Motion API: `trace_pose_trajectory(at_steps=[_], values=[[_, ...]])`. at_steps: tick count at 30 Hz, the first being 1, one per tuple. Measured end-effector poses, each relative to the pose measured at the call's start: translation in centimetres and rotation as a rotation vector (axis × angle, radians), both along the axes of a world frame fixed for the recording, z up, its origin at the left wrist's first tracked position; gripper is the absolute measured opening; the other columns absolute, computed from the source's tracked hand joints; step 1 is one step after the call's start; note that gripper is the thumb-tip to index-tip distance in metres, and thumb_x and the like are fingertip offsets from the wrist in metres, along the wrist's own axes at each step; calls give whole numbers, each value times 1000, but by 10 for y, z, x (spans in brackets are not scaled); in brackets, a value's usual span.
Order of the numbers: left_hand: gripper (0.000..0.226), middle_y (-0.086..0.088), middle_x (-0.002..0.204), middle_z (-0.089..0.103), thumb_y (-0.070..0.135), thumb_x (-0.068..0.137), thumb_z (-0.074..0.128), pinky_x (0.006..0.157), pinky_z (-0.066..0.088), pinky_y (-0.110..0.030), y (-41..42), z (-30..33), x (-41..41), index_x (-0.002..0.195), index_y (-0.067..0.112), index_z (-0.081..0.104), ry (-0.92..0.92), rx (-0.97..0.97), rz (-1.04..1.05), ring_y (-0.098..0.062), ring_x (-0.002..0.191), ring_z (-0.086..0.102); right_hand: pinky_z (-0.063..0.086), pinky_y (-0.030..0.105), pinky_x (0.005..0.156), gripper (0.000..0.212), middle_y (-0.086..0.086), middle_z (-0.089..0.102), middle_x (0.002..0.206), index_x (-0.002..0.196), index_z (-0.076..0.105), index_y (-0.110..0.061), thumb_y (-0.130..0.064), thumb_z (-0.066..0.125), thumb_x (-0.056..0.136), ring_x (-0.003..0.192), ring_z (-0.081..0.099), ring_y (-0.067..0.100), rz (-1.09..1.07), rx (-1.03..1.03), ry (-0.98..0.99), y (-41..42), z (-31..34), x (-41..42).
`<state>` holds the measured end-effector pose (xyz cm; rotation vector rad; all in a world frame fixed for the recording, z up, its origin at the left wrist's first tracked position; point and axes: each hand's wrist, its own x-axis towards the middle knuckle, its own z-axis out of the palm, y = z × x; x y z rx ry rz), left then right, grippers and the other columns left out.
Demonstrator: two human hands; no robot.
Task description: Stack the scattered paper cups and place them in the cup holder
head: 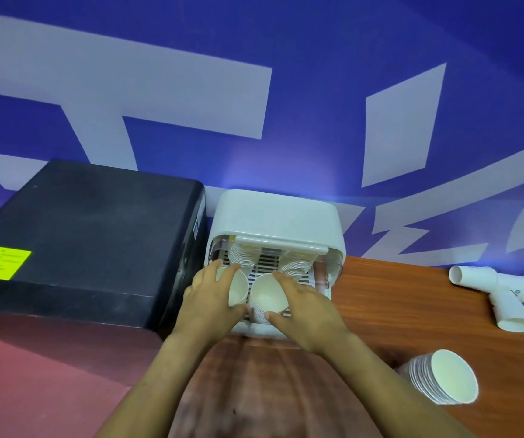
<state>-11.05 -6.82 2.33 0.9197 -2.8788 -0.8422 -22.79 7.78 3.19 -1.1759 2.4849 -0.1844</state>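
A white cup holder (pixel 274 216) with its lid raised stands against the wall, a slatted tray inside. Two stacks of white paper cups (pixel 241 255) lean at the back of the tray. My left hand (pixel 210 299) grips a cup stack (pixel 238 290) at the front left of the tray. My right hand (pixel 304 306) grips a second stack (pixel 268 297) at the front middle, thumb under its rim. Another stack (pixel 444 376) lies on its side on the table at the right. Several loose cups (pixel 507 294) lie scattered at the far right.
A large black machine (pixel 90 235) with a yellow label stands just left of the holder. The wooden table (pixel 412 298) runs right. A blue and white wall rises behind.
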Motion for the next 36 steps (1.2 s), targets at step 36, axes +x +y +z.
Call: trace_pose_trajectory(at_steps=[36], values=[[31,13,110,62,38,86,60,82,48,-29,434,77,-81,117,32,56,129,15,-286,-10,103,58,48,29,82,31,-13,62,104,118,59,-31,-40,58,88,95,57,7,-269,-210,-63,474,65,-82]])
